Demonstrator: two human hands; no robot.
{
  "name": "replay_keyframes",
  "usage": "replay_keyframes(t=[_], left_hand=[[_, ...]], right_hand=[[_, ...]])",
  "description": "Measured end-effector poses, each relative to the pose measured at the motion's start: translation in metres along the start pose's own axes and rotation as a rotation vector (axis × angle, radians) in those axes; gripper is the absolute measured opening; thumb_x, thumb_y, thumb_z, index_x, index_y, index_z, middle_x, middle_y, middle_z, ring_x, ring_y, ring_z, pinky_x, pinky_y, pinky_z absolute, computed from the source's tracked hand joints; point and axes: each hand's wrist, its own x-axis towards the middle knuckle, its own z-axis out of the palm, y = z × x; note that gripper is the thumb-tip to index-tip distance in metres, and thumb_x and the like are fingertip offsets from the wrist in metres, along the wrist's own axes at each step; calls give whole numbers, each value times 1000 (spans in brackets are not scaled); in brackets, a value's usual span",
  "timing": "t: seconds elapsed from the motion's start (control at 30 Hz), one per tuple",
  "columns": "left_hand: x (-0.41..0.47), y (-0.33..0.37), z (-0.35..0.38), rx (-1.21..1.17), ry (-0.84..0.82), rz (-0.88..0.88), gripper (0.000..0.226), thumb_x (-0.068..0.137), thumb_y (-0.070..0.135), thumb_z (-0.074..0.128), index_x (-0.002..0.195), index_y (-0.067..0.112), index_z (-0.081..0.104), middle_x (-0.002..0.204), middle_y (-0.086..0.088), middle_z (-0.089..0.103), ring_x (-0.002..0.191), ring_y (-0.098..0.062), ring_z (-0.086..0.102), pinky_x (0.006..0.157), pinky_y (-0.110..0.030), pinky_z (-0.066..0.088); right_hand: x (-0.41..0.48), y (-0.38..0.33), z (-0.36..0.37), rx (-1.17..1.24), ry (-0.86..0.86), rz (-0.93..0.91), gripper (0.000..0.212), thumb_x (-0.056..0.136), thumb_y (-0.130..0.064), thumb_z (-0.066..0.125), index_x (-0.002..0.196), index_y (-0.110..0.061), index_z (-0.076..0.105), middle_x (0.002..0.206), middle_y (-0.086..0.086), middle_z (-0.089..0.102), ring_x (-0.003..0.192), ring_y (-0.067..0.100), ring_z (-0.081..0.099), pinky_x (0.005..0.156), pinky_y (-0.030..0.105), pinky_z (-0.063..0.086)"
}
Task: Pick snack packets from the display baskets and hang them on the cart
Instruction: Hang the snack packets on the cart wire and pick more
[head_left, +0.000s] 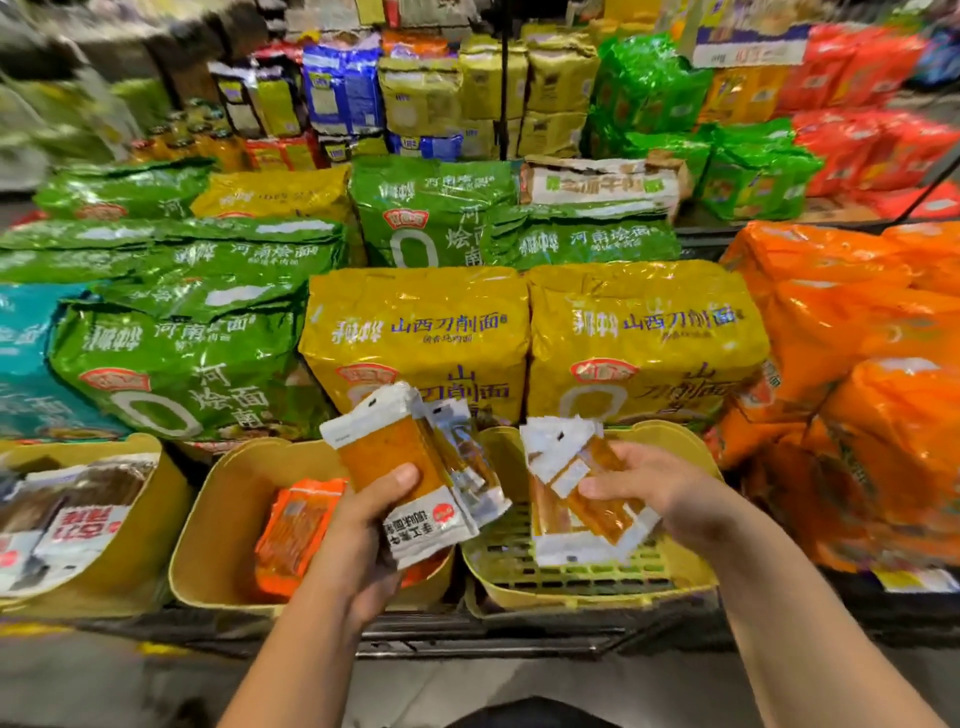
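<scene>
My left hand (363, 525) grips a stack of orange-and-white snack packets (400, 452), held upright above the middle yellow basket (218, 519). My right hand (654, 488) holds another bunch of the same orange snack packets (576, 499) fanned out over the right yellow basket (582, 577), whose slotted floor shows beneath them. An orange packet (296, 530) lies inside the middle basket. No cart is in view.
A left yellow basket (150, 519) holds brown-and-white packets (72, 514). Behind the baskets are stacks of large noodle bags: green (176, 364), yellow (415, 332), orange (852, 364) and teal (26, 353). A dark rack edge (467, 634) runs below the baskets.
</scene>
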Motion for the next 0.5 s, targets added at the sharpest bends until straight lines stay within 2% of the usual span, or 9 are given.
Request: replay_keyframes(t=[0.07,0.1,0.17,0.2,0.23,0.3,0.37,0.43,0.5], left_hand=[[-2,-2,-2,-19,11,27,83,18,36,103,95,13,82,96,-17,78,79,-32,77,62,-42,62],[-4,-2,-2,-35,19,37,78,17,36,102,90,15,83,95,-16,78,79,-31,77,63,-43,63],[-6,-1,-2,-40,28,38,75,21,34,102,90,15,83,96,-16,78,80,-32,77,66,-44,63],[-7,0,-2,-40,38,37,72,27,30,102,95,14,82,96,-17,78,80,-33,77,65,-45,63],[-8,2,-2,-39,48,37,68,38,24,98,102,11,79,97,-18,77,80,-33,76,64,-45,63],[-10,6,0,-43,48,44,63,54,21,88,113,6,72,97,-19,77,79,-34,76,62,-44,62],[-11,9,0,-45,30,48,67,46,19,93,109,7,72,97,-19,77,79,-34,76,61,-43,62],[-10,12,-2,-47,13,56,77,34,20,98,106,9,73,99,-19,77,82,-35,76,62,-44,62],[-10,13,-5,-42,4,49,88,26,26,102,107,9,74,102,-20,76,84,-36,76,65,-46,62]], right_hand=[[12,-1,-13,-296,19,100,55,62,-35,88,111,-15,72,104,4,76,92,20,70,90,40,55],[21,0,-15,-496,21,160,59,63,-40,89,114,-18,68,106,0,74,95,17,69,90,36,54],[41,3,-1,-828,-5,279,62,74,-40,84,127,-19,59,121,0,67,108,19,64,88,30,51],[51,7,12,-896,-35,330,67,78,-39,81,136,-17,53,132,3,62,118,23,60,91,31,49],[62,12,24,-882,-68,382,68,81,-37,80,139,-15,51,136,4,58,122,27,57,92,31,48],[83,19,47,-795,-89,421,41,88,-28,73,122,-11,56,121,7,59,109,29,59,78,30,45],[91,21,59,-790,-88,452,23,98,-22,62,114,-9,52,115,9,53,96,27,52,71,32,40],[88,21,58,-755,-41,497,31,100,-20,59,127,-6,52,129,13,54,108,32,56,82,36,51],[83,27,48,-584,7,552,47,100,-19,62,143,-10,46,137,11,54,121,33,55,92,41,53]])
